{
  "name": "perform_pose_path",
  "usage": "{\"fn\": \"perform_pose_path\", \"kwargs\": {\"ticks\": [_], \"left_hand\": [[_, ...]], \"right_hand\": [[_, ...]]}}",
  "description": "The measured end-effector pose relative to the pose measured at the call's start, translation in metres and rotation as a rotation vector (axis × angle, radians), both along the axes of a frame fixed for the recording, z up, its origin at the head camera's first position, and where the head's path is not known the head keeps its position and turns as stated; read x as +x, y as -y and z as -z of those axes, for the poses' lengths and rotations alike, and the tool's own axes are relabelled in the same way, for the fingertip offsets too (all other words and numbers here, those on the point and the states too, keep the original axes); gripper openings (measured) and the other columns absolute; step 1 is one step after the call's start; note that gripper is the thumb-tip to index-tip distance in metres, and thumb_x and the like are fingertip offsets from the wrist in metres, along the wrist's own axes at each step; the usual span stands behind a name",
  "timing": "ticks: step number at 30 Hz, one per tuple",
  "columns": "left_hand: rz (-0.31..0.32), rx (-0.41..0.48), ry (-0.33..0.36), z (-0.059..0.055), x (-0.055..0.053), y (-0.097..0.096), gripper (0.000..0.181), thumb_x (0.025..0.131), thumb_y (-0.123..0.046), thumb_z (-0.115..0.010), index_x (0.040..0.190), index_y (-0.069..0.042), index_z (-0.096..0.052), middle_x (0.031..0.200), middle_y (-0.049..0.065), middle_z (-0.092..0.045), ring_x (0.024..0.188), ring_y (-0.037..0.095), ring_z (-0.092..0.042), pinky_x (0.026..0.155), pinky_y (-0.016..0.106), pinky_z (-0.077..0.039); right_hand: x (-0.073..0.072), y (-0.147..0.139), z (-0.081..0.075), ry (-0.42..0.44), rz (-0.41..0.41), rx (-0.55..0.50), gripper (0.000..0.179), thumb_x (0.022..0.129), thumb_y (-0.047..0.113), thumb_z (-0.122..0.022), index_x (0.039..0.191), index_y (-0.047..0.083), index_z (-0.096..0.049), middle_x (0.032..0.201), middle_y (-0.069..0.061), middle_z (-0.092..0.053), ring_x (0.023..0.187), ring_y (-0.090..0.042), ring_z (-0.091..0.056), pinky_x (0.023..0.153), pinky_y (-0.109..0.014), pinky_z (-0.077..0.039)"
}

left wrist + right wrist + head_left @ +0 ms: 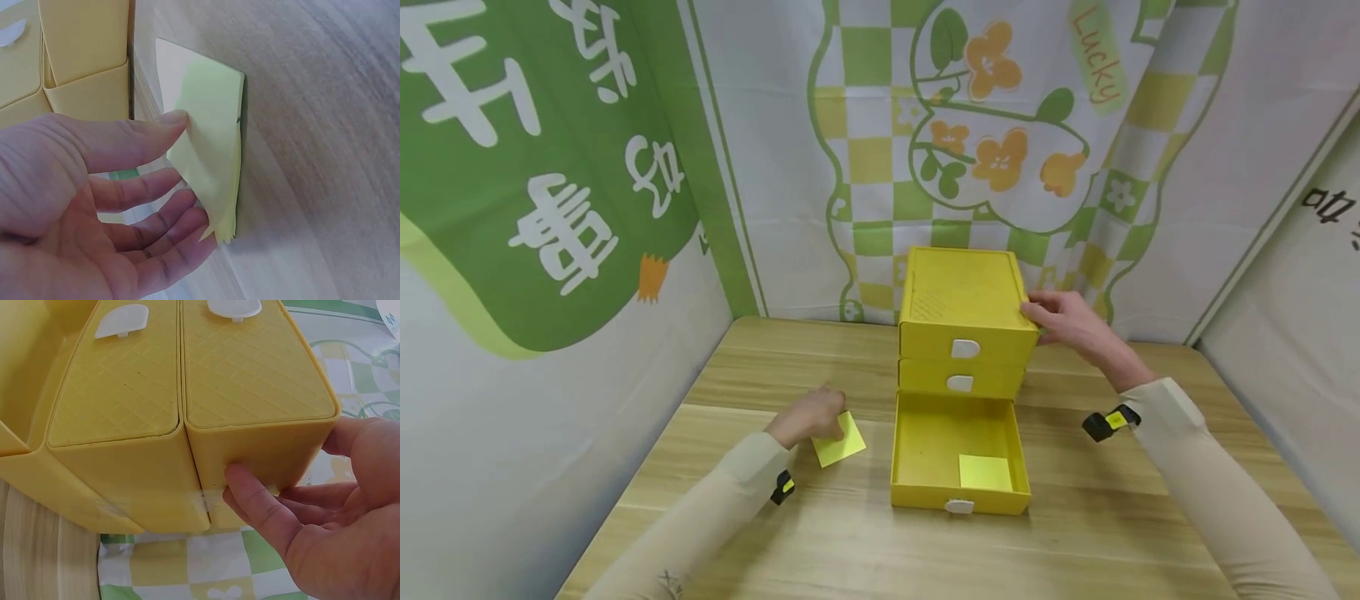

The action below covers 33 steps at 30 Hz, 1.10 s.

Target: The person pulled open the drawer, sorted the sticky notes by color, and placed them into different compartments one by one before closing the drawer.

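A yellow three-drawer box (966, 287) stands on the table, its bottom drawer (932, 437) pulled out and the upper two closed. Inside that drawer lies a yellow sticky note pad (985, 472), at the front right. Left of the box, my left hand (814, 415) pinches another sticky note pad (203, 131); the thumb presses its face while fingers sit at its lower edge, where the sheets fan out. My right hand (1071, 325) holds the box's upper right edge, fingertips (240, 478) touching the side wall (262, 456). Part of that grip is hidden behind the box.
White tabs (965, 348) mark the drawer fronts. The wood-grain table (722, 467) extends around the box. A patterned cloth (775, 167) hangs behind it and along both sides. Black bands (1111, 422) are on both wrists.
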<state>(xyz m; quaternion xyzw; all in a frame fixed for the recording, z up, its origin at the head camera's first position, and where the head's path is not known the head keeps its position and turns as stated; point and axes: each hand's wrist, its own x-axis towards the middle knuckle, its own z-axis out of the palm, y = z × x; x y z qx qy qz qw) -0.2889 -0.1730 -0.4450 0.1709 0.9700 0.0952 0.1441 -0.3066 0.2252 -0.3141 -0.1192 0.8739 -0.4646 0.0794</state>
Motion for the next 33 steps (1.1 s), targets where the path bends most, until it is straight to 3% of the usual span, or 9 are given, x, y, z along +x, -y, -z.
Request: {"fn": "perform_pose_path", "kwargs": {"ticks": [10,15,21,26,30,33], "left_hand": [[-0.009,0.034,0.028,0.001,-0.002,0.002,0.041,0.075,-0.006,-0.078,0.109,0.0,-0.057,0.092,0.008,-0.059,0.081,0.022,-0.053,0.068,0.033,-0.051],[-0.008,0.054,0.004,0.002,-0.004,0.003,0.038,0.073,-0.006,-0.078,0.104,-0.001,-0.057,0.091,0.008,-0.057,0.08,0.022,-0.053,0.068,0.032,-0.051],[-0.005,0.043,-0.004,0.005,-0.004,0.005,0.029,0.075,-0.006,-0.077,0.098,-0.002,-0.06,0.089,0.007,-0.056,0.085,0.024,-0.051,0.074,0.036,-0.049],[0.006,0.035,-0.044,0.01,-0.005,0.005,0.027,0.079,-0.002,-0.07,0.104,0.0,-0.061,0.101,0.013,-0.061,0.098,0.029,-0.054,0.086,0.043,-0.051],[-0.002,0.074,-0.043,0.014,-0.007,0.006,0.016,0.081,0.006,-0.059,0.096,-0.001,-0.06,0.092,0.01,-0.058,0.084,0.023,-0.052,0.072,0.034,-0.049],[0.003,0.124,-0.042,0.016,-0.01,0.007,0.021,0.078,0.014,-0.05,0.075,-0.006,-0.048,0.075,0.005,-0.045,0.067,0.018,-0.039,0.057,0.026,-0.034]], "right_hand": [[-0.003,0.0,0.003,-0.009,0.017,0.012,0.067,0.103,0.042,-0.048,0.151,-0.002,-0.033,0.143,-0.028,-0.047,0.118,-0.034,-0.058,0.09,-0.044,-0.059],[-0.003,0.0,0.003,-0.024,0.016,0.005,0.065,0.103,0.04,-0.049,0.149,-0.003,-0.035,0.142,-0.028,-0.049,0.113,-0.028,-0.061,0.092,-0.049,-0.057],[-0.001,0.0,0.002,-0.019,0.02,-0.012,0.064,0.103,0.038,-0.05,0.149,-0.003,-0.035,0.141,-0.029,-0.049,0.111,-0.025,-0.061,0.089,-0.043,-0.059],[-0.001,0.001,0.002,-0.029,0.03,-0.006,0.063,0.103,0.038,-0.05,0.149,-0.003,-0.036,0.14,-0.028,-0.051,0.109,-0.022,-0.062,0.085,-0.036,-0.061],[-0.001,0.001,0.002,-0.035,0.036,-0.002,0.062,0.103,0.037,-0.051,0.147,-0.003,-0.039,0.139,-0.027,-0.052,0.107,-0.02,-0.062,0.084,-0.034,-0.061],[-0.001,0.001,0.002,-0.035,0.038,-0.004,0.06,0.103,0.037,-0.051,0.146,-0.003,-0.04,0.138,-0.027,-0.052,0.104,-0.016,-0.062,0.082,-0.03,-0.061]]}}
